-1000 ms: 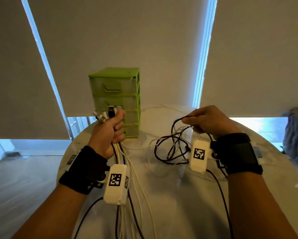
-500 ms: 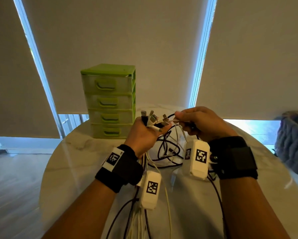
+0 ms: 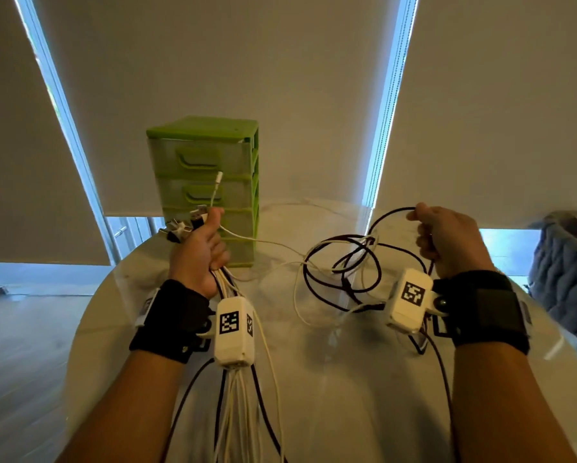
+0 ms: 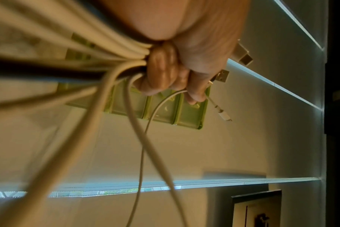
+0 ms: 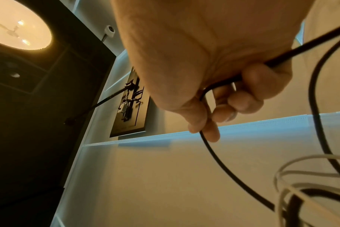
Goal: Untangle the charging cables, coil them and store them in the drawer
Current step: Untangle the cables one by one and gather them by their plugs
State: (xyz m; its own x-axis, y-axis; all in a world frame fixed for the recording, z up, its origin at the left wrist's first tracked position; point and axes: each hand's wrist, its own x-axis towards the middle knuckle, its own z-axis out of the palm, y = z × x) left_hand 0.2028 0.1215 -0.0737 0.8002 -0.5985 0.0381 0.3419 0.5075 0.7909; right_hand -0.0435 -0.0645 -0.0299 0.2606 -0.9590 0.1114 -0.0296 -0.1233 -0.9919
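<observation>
My left hand (image 3: 198, 252) grips a bundle of white and black charging cables (image 3: 237, 396) (image 4: 72, 61) in a fist, their plugs (image 3: 183, 225) sticking out above the thumb. One thin white cable end (image 3: 217, 185) (image 4: 222, 114) stands up in front of the drawer unit. My right hand (image 3: 444, 238) (image 5: 213, 86) holds a black cable (image 3: 380, 215) (image 5: 219, 159) raised above a tangle of black and white loops (image 3: 344, 272) on the table. The green drawer unit (image 3: 210, 182) (image 4: 165, 107) stands behind my left hand with its drawers closed.
The round white marble table (image 3: 330, 379) carries everything. Closed roller blinds (image 3: 280, 78) hang behind it. A grey knitted blanket (image 3: 568, 272) lies at the right edge of the view.
My hands, which met at the centre half a second ago, have drawn apart. The left went back toward the drawer unit with the bundle, now with a thin white cable end added. The right lifted a black loop to the right.
</observation>
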